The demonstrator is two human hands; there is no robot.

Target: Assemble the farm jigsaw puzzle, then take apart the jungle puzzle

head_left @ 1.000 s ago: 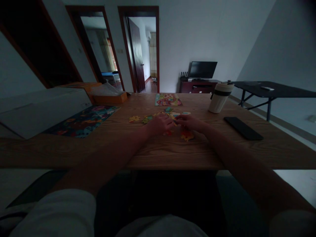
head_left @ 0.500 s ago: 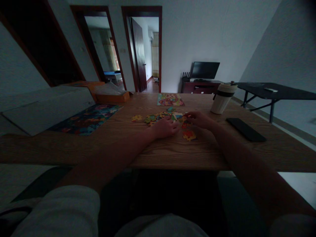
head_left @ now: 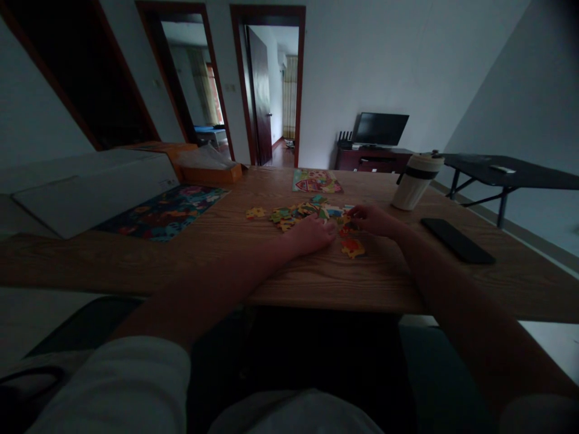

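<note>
Colourful jigsaw puzzle pieces lie in a loose heap on the wooden table. My left hand rests at the near side of the heap, its fingers stretched over the pieces. At the heap's right end is my right hand, fingers bent down and pinched at a puzzle piece that is mostly hidden by them. Some red-orange joined pieces lie just in front of that hand. Apart from the heap, on its left, is a yellow piece. A bright picture sheet lies behind the heap.
A dark floral picture sheet lies left, beside a white box and an orange box holding clear plastic. To the right stand a cream tumbler and a black phone-like slab. A black folding table is beyond.
The view has shifted slightly, moving the scene a little to the right. My left hand has slid a bit rightward over the pieces. My right hand stays at the heap's right end.
</note>
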